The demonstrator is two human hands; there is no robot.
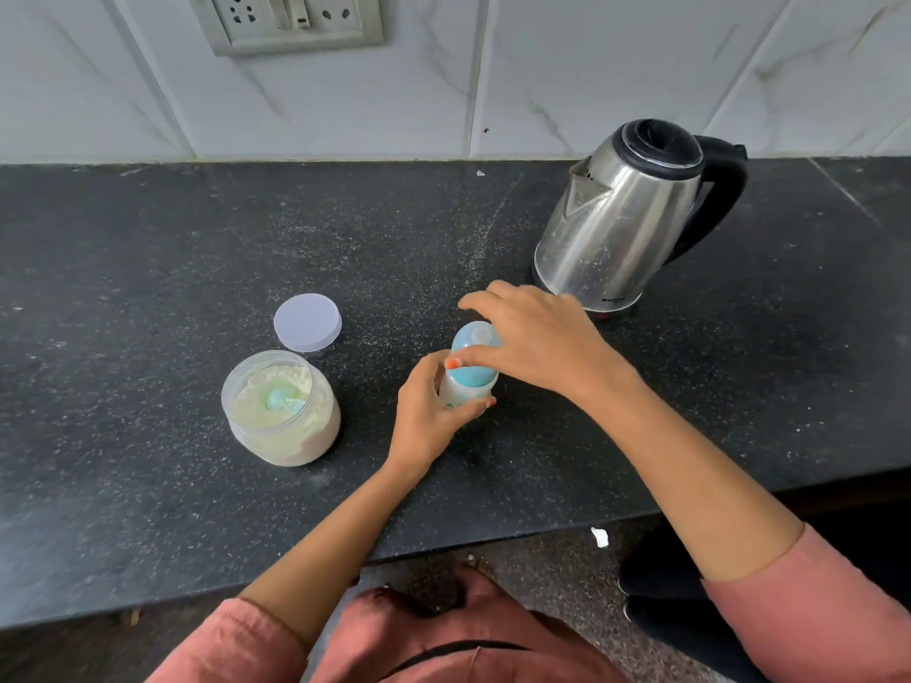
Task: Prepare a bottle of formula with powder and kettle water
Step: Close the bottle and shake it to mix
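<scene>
A small baby bottle [463,389] with a teal collar and clear cap stands on the black counter [148,268]. My left hand [426,411] wraps its lower body. My right hand [535,337] grips the teal top [475,335] from above with thumb and fingers. To the left sits an open clear jar of pale formula powder [281,409] with a teal scoop [283,400] half buried in it. The jar's round lid [307,321] lies flat behind it. A steel kettle [626,219] with a black lid and handle stands on its base at the back right.
A tiled wall with a socket panel [296,19] runs behind the counter. The counter's front edge crosses the lower view, with speckled floor and a white scrap [599,536] below it. Bare counter stretches to the far left and between jar and kettle.
</scene>
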